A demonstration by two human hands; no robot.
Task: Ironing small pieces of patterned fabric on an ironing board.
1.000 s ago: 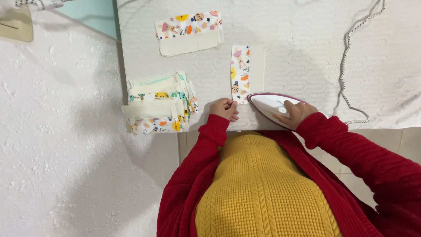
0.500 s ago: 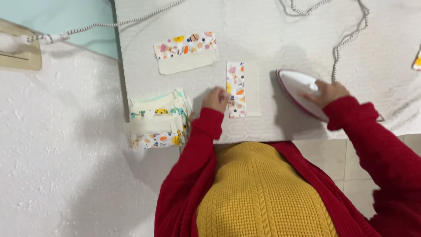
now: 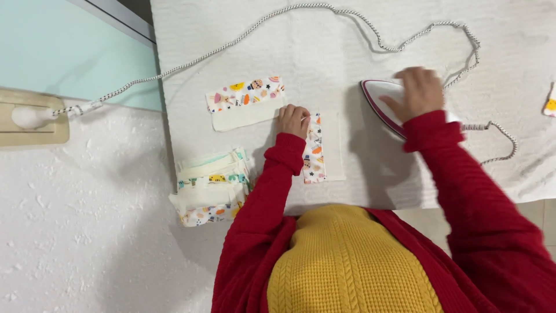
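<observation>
Iron (image 3: 385,104): smooth glossy plastic. Printed strip (image 3: 314,152): matt woven cloth. Board cover (image 3: 324,46): nubby white towelling. Cord (image 3: 370,29): braided fabric.

White padded board (image 3: 347,46) carries fabric pieces (image 3: 246,103), stack (image 3: 211,185), iron (image 3: 385,104), cord (image 3: 324,8).

No packages, labels, signs, screens

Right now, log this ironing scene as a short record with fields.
Surface: white padded board
Left hand: fingers pinching the top end of the narrow printed fabric strip
Right hand: resting on top of the white iron, apart from the strip
Cord: speckled, loops across the board to a wall plug
Other fabric: wide printed piece beside the left hand; folded stack at the board's near left corner
</observation>
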